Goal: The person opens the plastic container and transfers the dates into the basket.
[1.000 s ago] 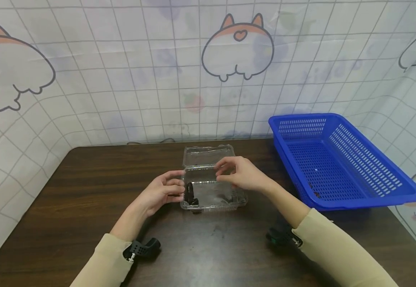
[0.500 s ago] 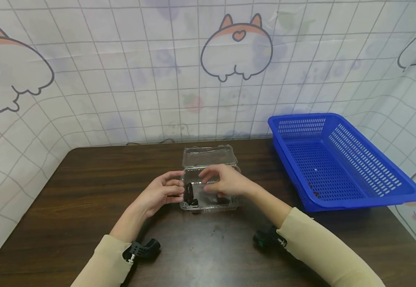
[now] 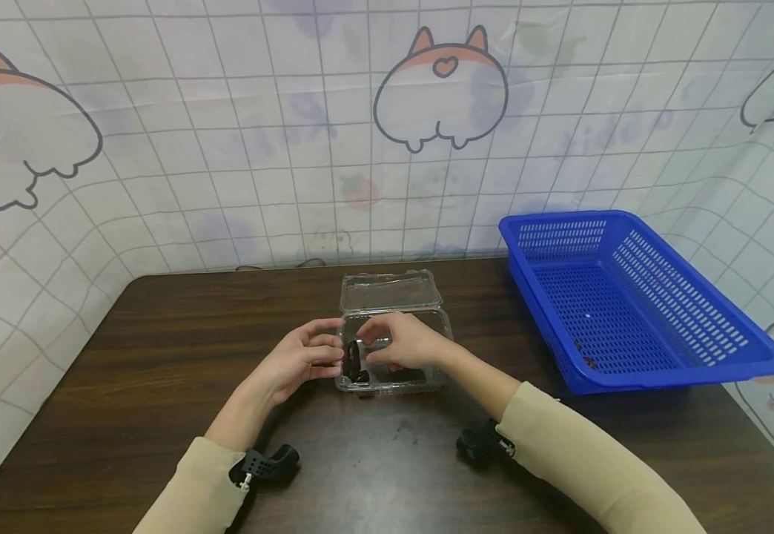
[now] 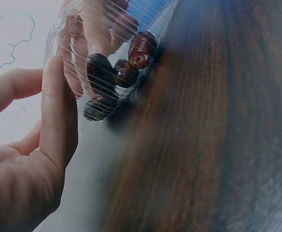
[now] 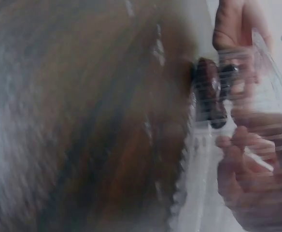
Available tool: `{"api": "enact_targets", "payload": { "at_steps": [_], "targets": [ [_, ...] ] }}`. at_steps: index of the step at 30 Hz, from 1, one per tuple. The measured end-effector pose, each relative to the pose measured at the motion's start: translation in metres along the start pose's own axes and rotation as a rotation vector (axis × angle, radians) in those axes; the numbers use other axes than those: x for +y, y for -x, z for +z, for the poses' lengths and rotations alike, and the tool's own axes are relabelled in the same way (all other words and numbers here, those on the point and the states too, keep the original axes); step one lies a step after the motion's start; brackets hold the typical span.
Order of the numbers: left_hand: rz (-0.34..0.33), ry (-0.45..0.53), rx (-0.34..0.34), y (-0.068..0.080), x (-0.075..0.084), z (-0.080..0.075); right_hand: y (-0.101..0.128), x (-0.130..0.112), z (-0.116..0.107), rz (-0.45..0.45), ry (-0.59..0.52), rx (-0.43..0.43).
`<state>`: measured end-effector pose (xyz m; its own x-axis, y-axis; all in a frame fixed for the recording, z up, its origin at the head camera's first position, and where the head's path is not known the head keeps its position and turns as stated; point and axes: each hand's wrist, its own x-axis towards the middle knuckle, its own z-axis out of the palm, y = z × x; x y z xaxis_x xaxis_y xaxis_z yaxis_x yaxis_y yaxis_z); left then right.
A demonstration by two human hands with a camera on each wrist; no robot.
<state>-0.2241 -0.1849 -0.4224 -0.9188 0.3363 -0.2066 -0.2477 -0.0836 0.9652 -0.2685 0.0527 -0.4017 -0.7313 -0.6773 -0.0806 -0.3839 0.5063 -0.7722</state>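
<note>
A hinged clear plastic box (image 3: 394,387) stands on the table with its lid (image 3: 390,291) folded back. Several dark, wrinkled dates (image 3: 352,360) lie along its left end; their reddish-brown skins show through the ribbed wall in the left wrist view, where one date (image 4: 142,50) shows its stem end. My left hand (image 3: 300,358) rests its spread fingers against the box's left side. Inside the box, my right hand (image 3: 405,343) hovers with bent fingers, thumb apart from them, its fingertips just right of the dates. Nothing shows between those fingers.
To the right stands a large blue plastic basket (image 3: 634,374) with small dark bits on its floor. The brown wood-grain table (image 3: 160,386) ends at a wall covering (image 3: 253,148) with a grid and cartoon print. Each wrist carries a black strap mount (image 3: 263,463).
From the right end of the box, my right hand has moved left and lower, across to the dates. My left hand has stayed at the box's left side.
</note>
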Motion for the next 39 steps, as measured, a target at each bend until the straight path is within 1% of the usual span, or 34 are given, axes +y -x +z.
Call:
{"api": "enact_targets", "payload": {
  "at_steps": [5, 8, 15, 19, 27, 32, 39],
  "targets": [
    [0.0, 0.001, 0.002, -0.001, -0.001, -0.001, -0.004, 0.001, 0.007, 0.0, 0.032, 0.057],
    [0.001, -0.003, 0.004, -0.001, -0.002, -0.001, -0.005, 0.0, 0.01, -0.001, 0.036, 0.062],
    [0.0, -0.008, 0.006, -0.002, -0.002, -0.001, -0.009, 0.0, 0.013, -0.018, 0.049, 0.033],
    [-0.002, -0.007, 0.01, -0.002, -0.001, -0.002, -0.012, 0.001, 0.015, -0.022, 0.074, 0.025],
    [0.0, -0.007, 0.011, -0.001, -0.001, -0.002, -0.012, 0.001, 0.018, -0.072, 0.17, 0.084],
    [0.005, 0.003, 0.009, -0.001, -0.001, -0.001, -0.011, 0.0, 0.019, -0.091, 0.181, 0.101],
    [0.008, 0.006, 0.015, -0.001, -0.001, 0.0, -0.011, 0.003, 0.018, -0.093, 0.182, 0.114]
  ]
}}
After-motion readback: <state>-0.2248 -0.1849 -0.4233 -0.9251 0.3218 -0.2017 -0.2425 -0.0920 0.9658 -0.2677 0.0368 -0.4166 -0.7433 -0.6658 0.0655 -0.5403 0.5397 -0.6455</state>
